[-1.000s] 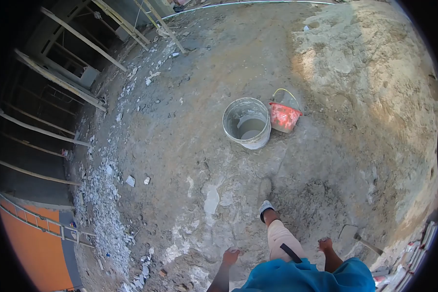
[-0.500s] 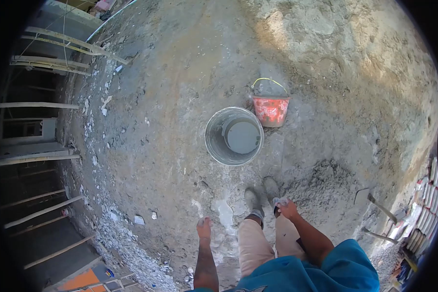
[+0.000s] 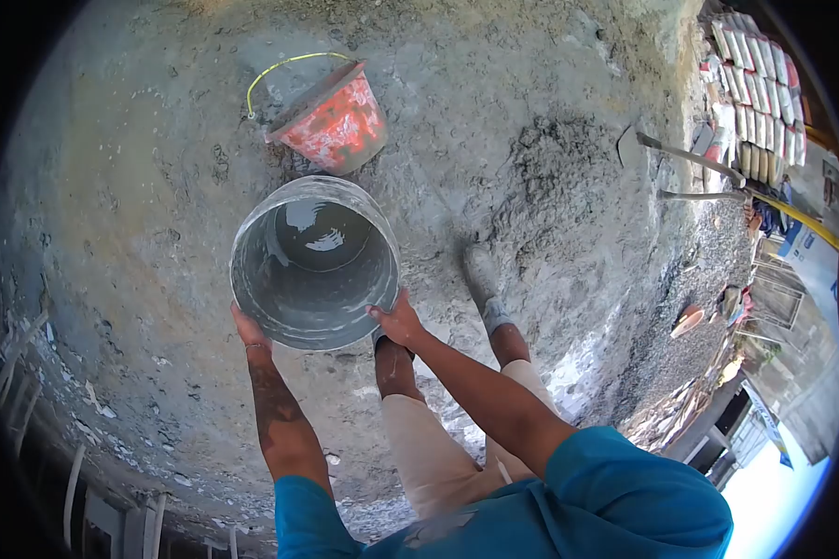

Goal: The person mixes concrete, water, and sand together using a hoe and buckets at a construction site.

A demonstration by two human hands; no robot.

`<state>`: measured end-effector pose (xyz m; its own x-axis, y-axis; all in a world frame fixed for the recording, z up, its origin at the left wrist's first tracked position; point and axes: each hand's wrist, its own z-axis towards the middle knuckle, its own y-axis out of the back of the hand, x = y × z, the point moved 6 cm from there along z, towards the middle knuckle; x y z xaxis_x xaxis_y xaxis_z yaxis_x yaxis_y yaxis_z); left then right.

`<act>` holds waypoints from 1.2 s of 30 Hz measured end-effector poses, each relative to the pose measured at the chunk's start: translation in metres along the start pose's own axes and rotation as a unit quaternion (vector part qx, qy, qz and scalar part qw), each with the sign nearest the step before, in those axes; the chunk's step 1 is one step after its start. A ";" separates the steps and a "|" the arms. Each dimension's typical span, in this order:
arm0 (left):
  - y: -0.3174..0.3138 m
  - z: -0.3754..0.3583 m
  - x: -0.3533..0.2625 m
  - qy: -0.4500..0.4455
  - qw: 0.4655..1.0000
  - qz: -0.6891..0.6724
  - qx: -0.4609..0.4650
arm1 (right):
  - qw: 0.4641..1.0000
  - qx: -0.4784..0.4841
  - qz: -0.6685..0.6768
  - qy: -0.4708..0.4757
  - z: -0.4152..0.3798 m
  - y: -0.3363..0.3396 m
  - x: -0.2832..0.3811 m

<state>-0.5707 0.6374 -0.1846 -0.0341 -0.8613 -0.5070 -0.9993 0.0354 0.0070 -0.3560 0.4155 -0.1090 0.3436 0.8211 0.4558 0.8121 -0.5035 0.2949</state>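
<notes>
A large grey bucket (image 3: 312, 303), its inner wall smeared with cement, has greyish water at the bottom. It tilts toward me in the head view, its wide mouth facing up. My left hand (image 3: 252, 328) grips its near left side at the rim. On the near right, my right hand (image 3: 399, 320) holds the rim with the thumb over the edge. Just beyond stands a cement-stained red bucket (image 3: 340, 126) with a yellow handle, tipped slightly in this view and overlapping the large bucket's far edge.
A mound of wet mortar (image 3: 569, 177) lies on the ground to the right. Past it are a hoe (image 3: 630, 147) with a long handle and stacked bags (image 3: 760, 93). Gravel (image 3: 653, 354) spreads at the lower right. Wooden poles (image 3: 73, 494) stand at the lower left.
Both hands, apart from the large bucket before, now hold its rim. The bucket has tilted toward me, and I have stepped up to it. My view has swung to the right.
</notes>
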 end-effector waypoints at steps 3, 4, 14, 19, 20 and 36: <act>-0.020 -0.021 -0.013 0.024 1.000 -0.010 0.011 | 0.996 -0.046 -0.045 -0.065 0.013 -0.008 -0.019; -0.020 -0.019 -0.016 0.022 1.000 0.001 0.019 | 0.996 -0.072 -0.054 -0.018 0.014 -0.009 -0.017; -0.069 -0.065 -0.025 0.054 0.994 0.011 0.097 | 0.991 -0.105 -0.070 0.054 0.039 0.028 -0.023; -0.133 -0.125 -0.025 0.023 0.993 0.100 0.066 | 0.998 -0.061 0.009 -0.010 0.058 0.086 -0.043; -0.152 -0.144 -0.029 0.009 0.990 0.136 0.034 | 0.997 -0.064 0.044 -0.007 0.050 0.101 -0.042; -0.400 -0.383 0.137 0.050 0.953 0.262 0.145 | 0.939 -0.032 0.245 -0.238 0.029 0.360 -0.187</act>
<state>-0.1804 0.3113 0.0734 -0.5424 -0.7305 -0.4149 -0.8005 0.5992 -0.0086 -0.1144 0.0886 -0.1122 0.8530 0.5063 0.1270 0.4768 -0.8548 0.2050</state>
